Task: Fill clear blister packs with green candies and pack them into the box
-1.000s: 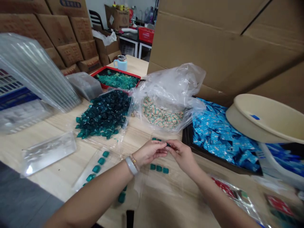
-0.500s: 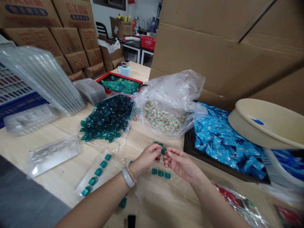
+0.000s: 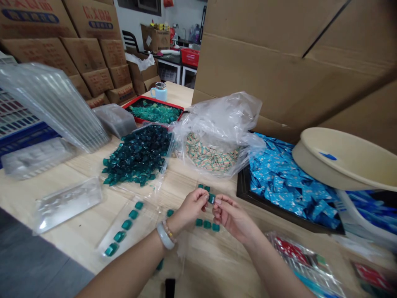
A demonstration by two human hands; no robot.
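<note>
My left hand (image 3: 192, 205) and my right hand (image 3: 228, 215) meet over the wooden table (image 3: 77, 231), fingertips together. The left fingers pinch a small teal wrapped candy (image 3: 211, 198); the right fingertips touch it from the other side. Three more teal candies (image 3: 206, 224) lie in a row just below the hands. A clear narrow tray (image 3: 124, 225) to the left holds a line of several teal candies. A heap of dark teal candies (image 3: 138, 154) lies on clear plastic further back.
A clear bag of striped candies (image 3: 211, 155) sits beyond the hands, a black tray of blue packets (image 3: 288, 182) to the right, a beige basin (image 3: 344, 159) above it. Clear lids (image 3: 56, 103), an empty clear box (image 3: 66, 203), a red tray (image 3: 153, 108), a mug (image 3: 159, 91) and cardboard cartons surround.
The view has shifted slightly. My hands stay together over the same spot; the teal candy now shows between the fingertips, and the right hand has drawn a little lower.
</note>
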